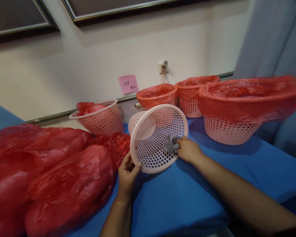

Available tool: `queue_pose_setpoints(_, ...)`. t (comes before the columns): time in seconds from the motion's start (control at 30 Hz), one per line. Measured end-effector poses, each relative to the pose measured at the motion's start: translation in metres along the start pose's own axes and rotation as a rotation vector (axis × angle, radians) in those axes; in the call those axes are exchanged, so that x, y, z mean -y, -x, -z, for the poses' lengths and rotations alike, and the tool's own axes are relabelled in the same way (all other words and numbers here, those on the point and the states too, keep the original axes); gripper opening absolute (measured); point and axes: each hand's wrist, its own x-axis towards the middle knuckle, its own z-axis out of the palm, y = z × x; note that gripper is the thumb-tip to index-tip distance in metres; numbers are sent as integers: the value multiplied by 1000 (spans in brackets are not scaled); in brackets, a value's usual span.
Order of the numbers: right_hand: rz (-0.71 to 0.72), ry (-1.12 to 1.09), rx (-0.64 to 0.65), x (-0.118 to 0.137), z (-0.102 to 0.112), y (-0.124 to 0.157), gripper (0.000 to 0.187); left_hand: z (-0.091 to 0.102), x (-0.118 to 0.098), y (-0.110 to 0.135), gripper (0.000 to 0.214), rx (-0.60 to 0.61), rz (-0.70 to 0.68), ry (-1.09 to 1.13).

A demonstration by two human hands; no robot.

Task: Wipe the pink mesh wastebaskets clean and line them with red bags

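A pale pink mesh plastic basket (pixel 134 142) lies tilted on the blue-covered table, its open mouth facing me. My left hand (pixel 127 173) grips the lower left of its rim, thumb on the near side. Bunched in my right hand (pixel 188 149) is a grey cloth (pixel 171 144), held inside the basket near the right part of its wall. The fingertips of my right hand are partly hidden behind the cloth.
Red plastic bags (pixel 71 184) are heaped at the left. Behind them stands a pink basket (pixel 102 120) with red plastic in it. Several baskets lined with red bags, one being a large basket (pixel 230 130), stand right and behind. A pink note (pixel 128 84) and a socket (pixel 163 68) are on the wall.
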Motion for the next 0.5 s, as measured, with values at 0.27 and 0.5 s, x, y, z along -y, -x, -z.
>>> queue_pose_setpoints(0.27,68,-523,-788,-1,47,-40,34,1,5,-1,74,32,-28,-57)
queue_pose_setpoints(0.5,578,-736,-552,92,27,-11,43,-2,2,4,63,39,20,32)
